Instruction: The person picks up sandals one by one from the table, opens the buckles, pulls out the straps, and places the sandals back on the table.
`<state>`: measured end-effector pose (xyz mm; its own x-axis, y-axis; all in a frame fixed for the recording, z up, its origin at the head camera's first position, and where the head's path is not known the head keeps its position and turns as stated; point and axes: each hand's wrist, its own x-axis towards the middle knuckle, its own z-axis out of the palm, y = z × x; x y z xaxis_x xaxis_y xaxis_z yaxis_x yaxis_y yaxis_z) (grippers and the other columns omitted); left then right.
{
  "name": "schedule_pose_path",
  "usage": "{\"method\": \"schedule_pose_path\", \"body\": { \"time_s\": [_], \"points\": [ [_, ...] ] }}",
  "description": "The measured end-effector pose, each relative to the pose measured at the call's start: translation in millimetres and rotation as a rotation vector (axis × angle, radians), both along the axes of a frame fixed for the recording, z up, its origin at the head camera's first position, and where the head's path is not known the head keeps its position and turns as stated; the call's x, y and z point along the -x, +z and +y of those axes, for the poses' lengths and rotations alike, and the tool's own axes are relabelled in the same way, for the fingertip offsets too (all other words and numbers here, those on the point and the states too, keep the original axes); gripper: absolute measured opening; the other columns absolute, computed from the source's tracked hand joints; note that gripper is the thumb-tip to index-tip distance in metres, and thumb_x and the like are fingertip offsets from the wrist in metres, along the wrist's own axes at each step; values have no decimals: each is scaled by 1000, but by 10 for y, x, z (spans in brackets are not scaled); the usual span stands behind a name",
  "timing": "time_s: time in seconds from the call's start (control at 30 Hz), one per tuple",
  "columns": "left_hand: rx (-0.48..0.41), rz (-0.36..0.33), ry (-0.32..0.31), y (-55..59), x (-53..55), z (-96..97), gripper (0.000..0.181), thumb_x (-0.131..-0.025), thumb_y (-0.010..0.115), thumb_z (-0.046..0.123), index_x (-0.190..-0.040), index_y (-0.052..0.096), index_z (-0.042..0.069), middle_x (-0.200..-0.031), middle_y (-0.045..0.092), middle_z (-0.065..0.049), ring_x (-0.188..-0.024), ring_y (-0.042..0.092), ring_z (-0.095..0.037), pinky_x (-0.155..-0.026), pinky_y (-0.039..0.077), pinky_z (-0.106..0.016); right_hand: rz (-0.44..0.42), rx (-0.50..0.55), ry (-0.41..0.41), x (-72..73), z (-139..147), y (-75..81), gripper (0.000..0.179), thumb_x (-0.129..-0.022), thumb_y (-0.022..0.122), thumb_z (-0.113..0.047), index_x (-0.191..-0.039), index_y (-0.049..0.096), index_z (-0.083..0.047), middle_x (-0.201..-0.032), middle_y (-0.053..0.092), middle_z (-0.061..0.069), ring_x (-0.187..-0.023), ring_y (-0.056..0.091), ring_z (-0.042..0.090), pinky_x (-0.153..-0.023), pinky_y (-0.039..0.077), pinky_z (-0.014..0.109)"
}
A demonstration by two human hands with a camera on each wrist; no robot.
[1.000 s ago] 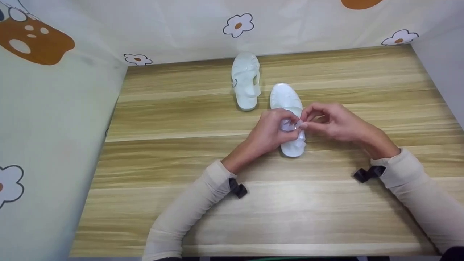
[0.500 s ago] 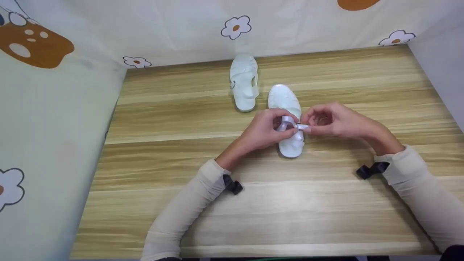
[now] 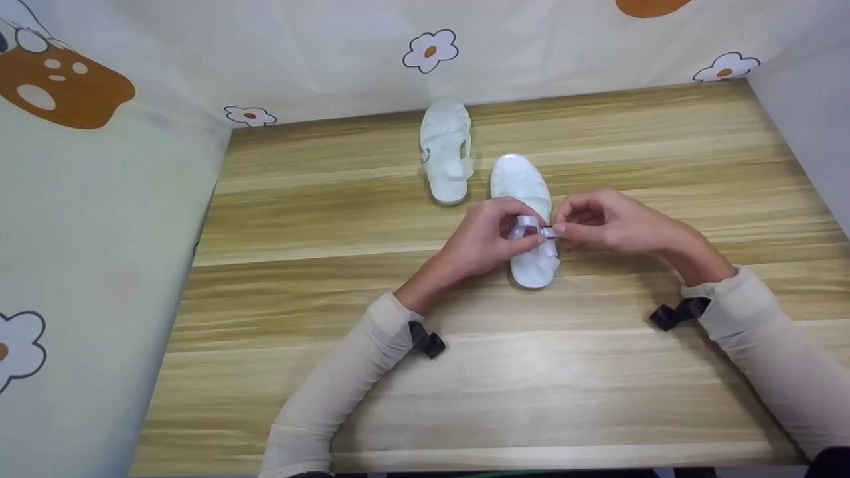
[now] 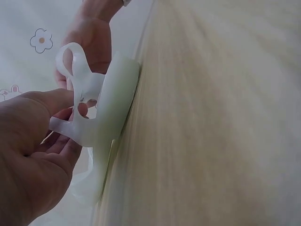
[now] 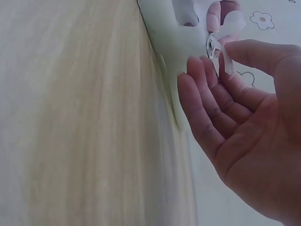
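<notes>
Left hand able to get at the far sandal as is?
Likely yes: the left hand has bare tabletop between it and the far sandal, but must first release the strap it pinches.

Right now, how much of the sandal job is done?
Done: the strap looks threaded through its buckle. In hand: on the near sandal, the left hand holds the strap and the right hand pinches its tip. To do: perhaps pulling it snug, since a loose loop stands up. The far sandal lies apart; I can't tell whether it's fastened.
</notes>
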<state>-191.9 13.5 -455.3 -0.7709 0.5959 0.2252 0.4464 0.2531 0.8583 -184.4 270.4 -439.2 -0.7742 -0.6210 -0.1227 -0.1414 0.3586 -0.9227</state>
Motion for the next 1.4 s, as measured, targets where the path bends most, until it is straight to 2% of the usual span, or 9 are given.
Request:
{"method": "schedule_pose_path", "body": {
  "time_s": [0.17,0.43,0.6,0.9,1.13,1.27,1.4],
  "points": [
    [24,65,19,-9,-10,0,17,-85,81,20,-99,76,13,-98,72,2,-94,64,-4,-85,54,-17,21,18,-6,-9,-19,-32,16,-99,65,-20,-104,66,-4,-102,67,22,-89,69,30,-78,61,34],
    [104,86,54,25,-8,-24,16,-85,81,28,-95,75,18,-95,73,4,-88,63,-4,-80,55,-24,5,29,-18,-17,-37,-24,18,-98,66,-21,-104,66,-4,-103,67,19,-93,68,27,-81,60,32],
    [147,143,32,24,-9,-15,14,-88,78,28,-96,75,16,-95,72,3,-88,62,-4,-80,55,-26,36,52,-9,-9,-33,-47,15,-98,66,-18,-103,65,-4,-99,68,18,-89,68,23,-79,59,28],
    [130,240,-4,18,-12,-4,15,-91,75,25,-98,74,12,-96,71,2,-91,61,-4,-80,54,-21,112,32,-21,-3,-55,-77,12,-98,66,-19,-98,67,-7,-91,69,16,-81,66,22,-71,58,26],
    [109,257,-14,-7,-11,10,15,-92,74,25,-98,74,11,-96,71,1,-90,61,-5,-80,53,-22,143,41,-40,-13,-74,-115,11,-97,67,-17,-97,67,-6,-91,70,14,-80,67,22,-71,59,26],
    [94,294,-17,4,-33,25,16,-92,74,25,-98,74,10,-97,71,0,-91,62,-5,-81,52,-20,168,26,-42,-10,-88,-120,11,-98,67,-19,-96,68,-8,-92,70,11,-81,67,19,-71,57,23],
    [100,320,-18,17,-43,36,16,-93,73,25,-99,74,11,-98,71,1,-92,62,-4,-82,52,-19,155,12,-41,-12,-67,-96,12,-97,68,-21,-97,69,-9,-94,71,11,-84,68,19,-74,58,24]
  ]
}}
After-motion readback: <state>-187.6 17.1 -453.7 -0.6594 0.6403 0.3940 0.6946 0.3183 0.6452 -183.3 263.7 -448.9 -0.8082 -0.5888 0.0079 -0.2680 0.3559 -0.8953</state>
